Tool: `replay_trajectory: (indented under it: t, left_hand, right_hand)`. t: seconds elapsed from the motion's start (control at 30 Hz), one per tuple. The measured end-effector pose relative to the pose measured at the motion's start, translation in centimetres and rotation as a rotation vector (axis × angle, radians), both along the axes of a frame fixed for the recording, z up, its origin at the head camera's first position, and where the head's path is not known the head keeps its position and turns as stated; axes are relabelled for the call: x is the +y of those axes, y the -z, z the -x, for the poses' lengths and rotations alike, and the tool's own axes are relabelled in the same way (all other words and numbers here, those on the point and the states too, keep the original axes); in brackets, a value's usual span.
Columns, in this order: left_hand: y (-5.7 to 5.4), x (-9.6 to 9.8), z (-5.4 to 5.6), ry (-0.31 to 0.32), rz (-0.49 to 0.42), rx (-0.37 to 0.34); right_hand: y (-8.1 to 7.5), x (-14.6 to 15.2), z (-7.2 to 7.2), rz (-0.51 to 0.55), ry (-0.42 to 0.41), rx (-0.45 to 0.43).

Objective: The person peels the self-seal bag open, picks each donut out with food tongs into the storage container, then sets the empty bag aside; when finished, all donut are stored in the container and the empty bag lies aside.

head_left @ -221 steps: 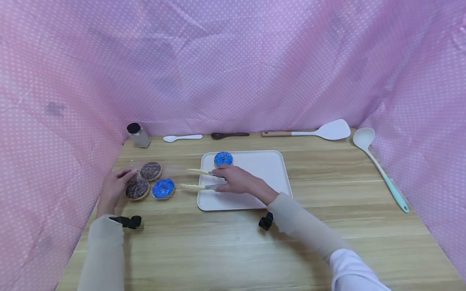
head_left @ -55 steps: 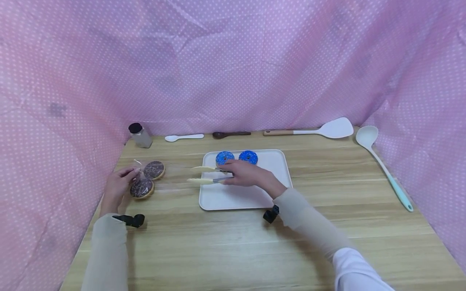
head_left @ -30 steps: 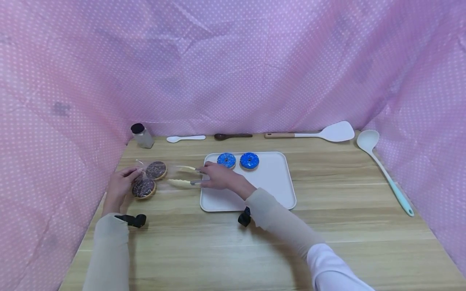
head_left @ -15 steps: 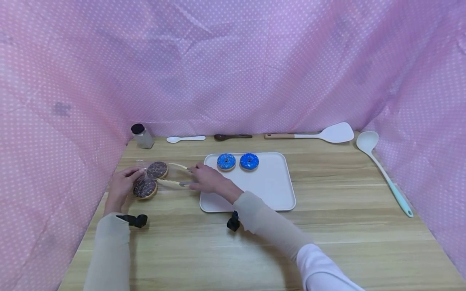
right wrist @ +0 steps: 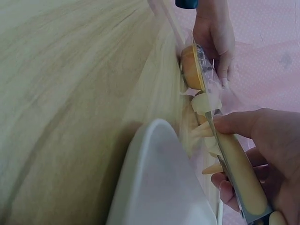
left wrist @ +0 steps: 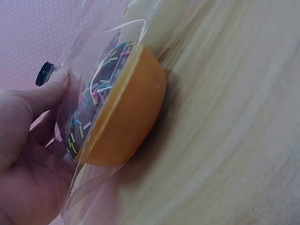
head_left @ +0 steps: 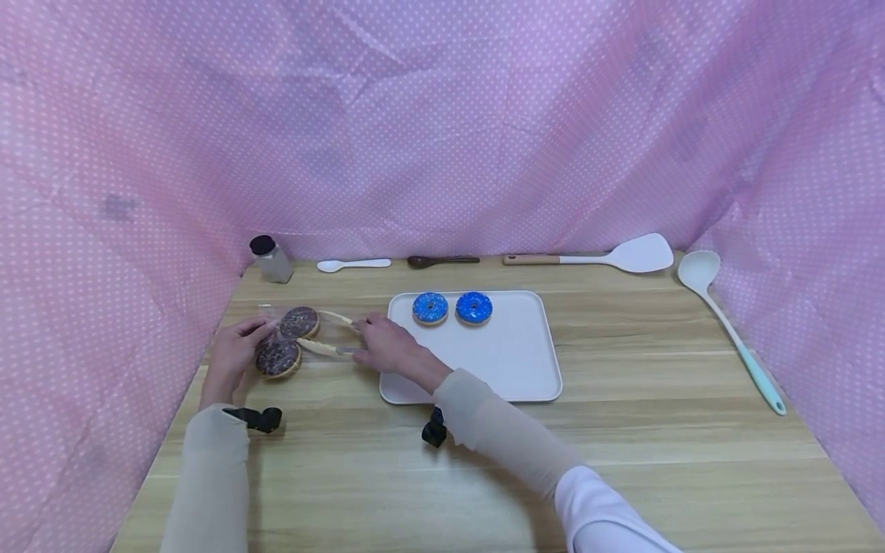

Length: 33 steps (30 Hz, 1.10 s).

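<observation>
My left hand [head_left: 231, 353] pinches the edge of a clear plastic bag [head_left: 267, 310] at the table's left. Inside lie two chocolate-topped donuts: a far one [head_left: 299, 322] and a near one [head_left: 278, 358]. The left wrist view shows coloured sprinkles on the near donut [left wrist: 126, 108]. My right hand [head_left: 391, 344] grips a pair of tongs [head_left: 318, 347], thumb on one arm and fingers on the other. Their cream-coloured tips are spread, reaching the far donut's right side inside the bag. Two blue-topped donuts, one left [head_left: 430, 308] and one right [head_left: 474, 307], lie on a white tray [head_left: 498, 361].
Along the back edge stand or lie a black-lidded jar [head_left: 271, 259], a white spoon [head_left: 354, 263], a dark brown spoon [head_left: 442, 261] and a white spatula [head_left: 639, 253]. A mint-handled ladle [head_left: 733, 338] lies at the right. Pink dotted cloth [head_left: 442, 138] surrounds the table.
One blue donut has gone from beside the chocolate ones to the tray. My right hand then moved left off the tray with the tongs, up to the far chocolate donut. The left hand keeps its hold.
</observation>
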State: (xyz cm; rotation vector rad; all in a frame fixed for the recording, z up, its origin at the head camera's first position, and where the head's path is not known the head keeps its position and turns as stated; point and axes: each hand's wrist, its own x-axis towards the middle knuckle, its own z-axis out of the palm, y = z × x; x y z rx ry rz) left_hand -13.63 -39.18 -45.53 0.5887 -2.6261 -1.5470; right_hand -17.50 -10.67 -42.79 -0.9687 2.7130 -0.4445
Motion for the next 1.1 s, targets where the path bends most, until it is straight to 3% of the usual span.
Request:
replay_trajectory:
  t: [0.27, 0.47, 0.9, 1.1]
  left_hand:
    - [-0.3, 0.3, 0.0, -0.013, 0.01, -0.015]
    - [-0.3, 0.3, 0.1, -0.007, 0.017, -0.046]
    - [-0.3, 0.1, 0.3, 0.006, -0.035, -0.007]
    - [-0.4, 0.1, 0.4, 0.011, 0.01, -0.006]
  right_hand:
    - [-0.5, 0.8, -0.1, 0.02, -0.019, 0.004]
    - [-0.8, 1.4, -0.2, 0.048, -0.014, -0.048]
    - [-1.6, 3.1, -0.6, 0.048, -0.013, -0.016]
    - [-1.9, 4.5, -0.9, 0.037, 0.014, -0.046]
